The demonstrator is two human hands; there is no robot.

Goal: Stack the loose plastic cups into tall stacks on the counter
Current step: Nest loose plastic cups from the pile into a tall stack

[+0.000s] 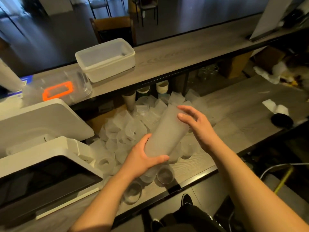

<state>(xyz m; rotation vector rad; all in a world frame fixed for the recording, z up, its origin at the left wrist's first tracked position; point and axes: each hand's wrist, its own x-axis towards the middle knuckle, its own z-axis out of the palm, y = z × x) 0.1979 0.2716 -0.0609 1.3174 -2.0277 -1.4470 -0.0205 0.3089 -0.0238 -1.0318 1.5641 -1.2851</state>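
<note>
The head view looks down on a grey wood-grain tabletop (237, 118). The left hand (142, 158) grips the lower end of a tall stack of frosted plastic cups (165, 131); its fingers are curled round the far side of the stack and the thumb lies across the near side. The stack is held tilted above the tabletop, its upper end pointing away and to the right. The right hand (199, 128) is beside the upper end of the stack with its fingers spread and slightly bent; whether they touch the stack I cannot tell.

Under and around the stack lies a pile of loose cups (123, 131), many on their sides, some with the mouth toward the camera. On the raised shelf (184, 54) behind stands a white plastic tub (107, 59), and left of it a clear box with an orange handle (57, 92). At the left edge is a white machine with a dark screen (45, 178). On the right of the tabletop lie a black lid (281, 120) and white cups (275, 108).

No label or writing can be read; the picture is too blurred for that.
</note>
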